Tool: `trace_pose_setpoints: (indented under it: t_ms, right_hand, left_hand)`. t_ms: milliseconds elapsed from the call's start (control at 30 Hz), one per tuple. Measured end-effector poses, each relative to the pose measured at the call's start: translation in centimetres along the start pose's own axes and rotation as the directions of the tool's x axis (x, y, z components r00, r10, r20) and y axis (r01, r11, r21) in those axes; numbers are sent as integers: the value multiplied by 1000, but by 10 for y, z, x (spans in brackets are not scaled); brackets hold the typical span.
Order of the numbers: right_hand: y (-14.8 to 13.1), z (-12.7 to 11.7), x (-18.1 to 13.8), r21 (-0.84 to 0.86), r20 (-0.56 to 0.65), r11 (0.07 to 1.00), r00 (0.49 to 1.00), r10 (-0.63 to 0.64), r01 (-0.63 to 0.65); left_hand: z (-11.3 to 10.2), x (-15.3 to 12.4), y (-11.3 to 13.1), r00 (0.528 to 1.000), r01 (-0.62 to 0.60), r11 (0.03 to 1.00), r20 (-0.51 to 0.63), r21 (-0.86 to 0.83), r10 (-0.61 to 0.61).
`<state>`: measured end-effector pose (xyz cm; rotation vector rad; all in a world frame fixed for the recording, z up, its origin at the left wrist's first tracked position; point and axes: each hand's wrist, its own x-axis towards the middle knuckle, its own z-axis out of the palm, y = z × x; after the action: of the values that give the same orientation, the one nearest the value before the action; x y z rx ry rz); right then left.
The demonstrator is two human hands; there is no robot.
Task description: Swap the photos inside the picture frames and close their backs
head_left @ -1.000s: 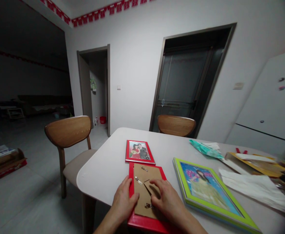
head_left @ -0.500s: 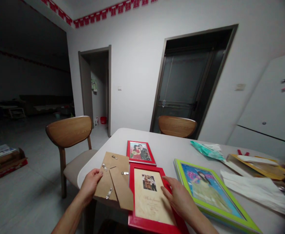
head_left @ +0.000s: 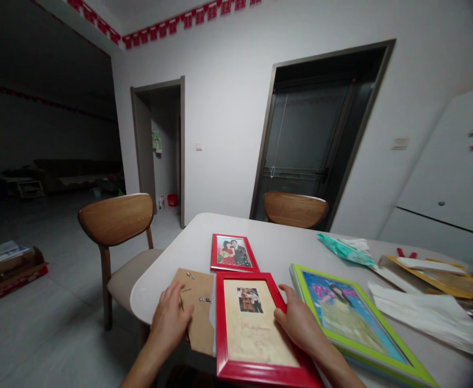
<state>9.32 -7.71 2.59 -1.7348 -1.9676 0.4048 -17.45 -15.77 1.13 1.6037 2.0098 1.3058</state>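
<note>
- Red frame lies between the 2 hands, face up, backing off, a cream printed sheet with 1 small picture showing inside its rim.
- Right hand holds the frame's right rim: thumb across the top, fingers by the outer side.
- Left hand rests on the brown backing board, fingers curled, thumb on its face; cannot tell whether it grips.
- Board sits just left of the frame, metal clips up, part of it under the left hand.
- Smaller red frame, couple's picture up, close beyond the far rim of the first.
- Green frame just right of the right hand; only a narrow gap there.
- Left edge of the surface runs close beside the board, so little room on that side; near edge mostly hidden by forearms and frame.
- More room ahead: bare stretch from the smaller frame across to the teal packet.
- White sheet borders the green frame's right side.
</note>
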Motion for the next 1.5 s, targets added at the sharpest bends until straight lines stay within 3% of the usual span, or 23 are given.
trace_pose_setpoints:
  t_ms: [67, 167, 267, 367, 467, 533, 600, 667, 733, 867, 1000, 1167, 1333, 1433, 1500]
  right_hand:
    - [-5, -8, -3, 277, 77, 954, 992, 95, -113]
    - [-15, -19, -10, 688, 299, 656, 945, 133, -310]
    - [-25, -26, -17, 850, 366, 374, 926, 92, -372]
    - [-32, -29, -20, 882, 373, 296, 927, 34, -366]
    - [-34, -27, -19, 874, 333, 374, 943, 6, -311]
    - [-32, -24, -16, 823, 262, 515, 965, 30, -240]
    - [-26, -20, -12, 684, 181, 711, 982, 52, -164]
    - [-18, -16, -9, 446, 114, 890, 992, 47, -94]
    - [-9, -11, -6, 191, 73, 981, 997, 15, -29]
    - [2, -2, -7, -100, 72, 992, 995, -73, 80]
    - [4, 4, -12, -202, 106, 968, 986, -128, 147]
    - [5, 7, -14, -266, 96, 949, 984, -149, 170]
    - [5, 10, -16, -245, 34, 949, 980, -196, 199]
    - [-3, 15, -20, -118, -46, 962, 966, -254, 247]
    - [-12, 19, -23, 68, -29, 964, 966, -255, 257]
  left_hand:
    - [18, -16, 24, 990, -88, 996, 114, -3, 88]
    - [44, -38, 62, 932, -187, 978, 299, -89, 205]
    - [59, -50, 93, 867, -283, 945, 379, -163, 324]
    - [61, -52, 110, 830, -398, 901, 353, -170, 433]
    - [57, -50, 115, 759, -568, 810, 288, -145, 583]
    - [50, -46, 111, 755, -620, 777, 184, -112, 629]
    - [40, -41, 104, 801, -593, 801, 37, -85, 597]
    - [27, -35, 94, 866, -499, 863, -90, -84, 492]
    - [13, -31, 81, 934, -343, 932, -143, -115, 326]
    - [-6, -31, 50, 996, -76, 962, -74, -261, 58]
    - [-5, -38, 23, 997, 16, 970, 71, -243, 1]
    - [-3, -42, 14, 988, -48, 998, 149, 38, 42]
    - [-5, -41, 18, 981, -138, 956, 169, 259, 96]
    - [-3, -41, 18, 976, -182, 938, 171, 295, 135]
    - [-1, -41, 18, 970, -214, 928, 178, 306, 165]
